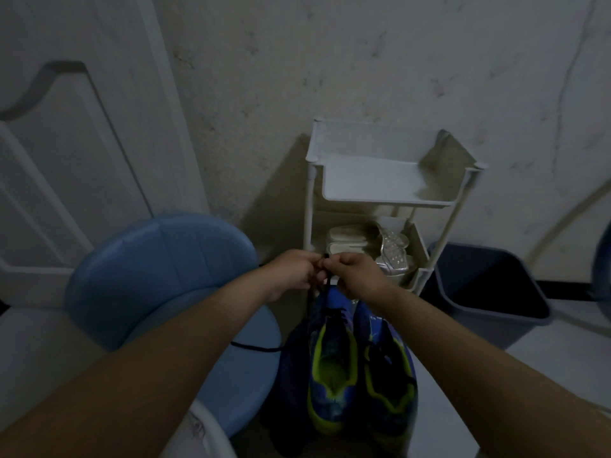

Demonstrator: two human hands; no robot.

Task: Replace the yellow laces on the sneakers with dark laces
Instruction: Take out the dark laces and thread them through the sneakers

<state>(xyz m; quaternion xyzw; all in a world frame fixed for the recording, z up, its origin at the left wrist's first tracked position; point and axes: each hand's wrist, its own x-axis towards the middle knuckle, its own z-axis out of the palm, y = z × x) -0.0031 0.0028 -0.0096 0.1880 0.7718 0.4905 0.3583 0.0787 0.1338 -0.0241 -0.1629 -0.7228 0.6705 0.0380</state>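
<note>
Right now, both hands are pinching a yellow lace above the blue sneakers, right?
Not quite: the lace is dark, not yellow. The head view shows the left hand and the right hand pinching a dark lace above the blue sneakers.

White door (66,166), marbled wall (363,61), white rack (367,181), perhaps a grey bin (479,325).
</note>
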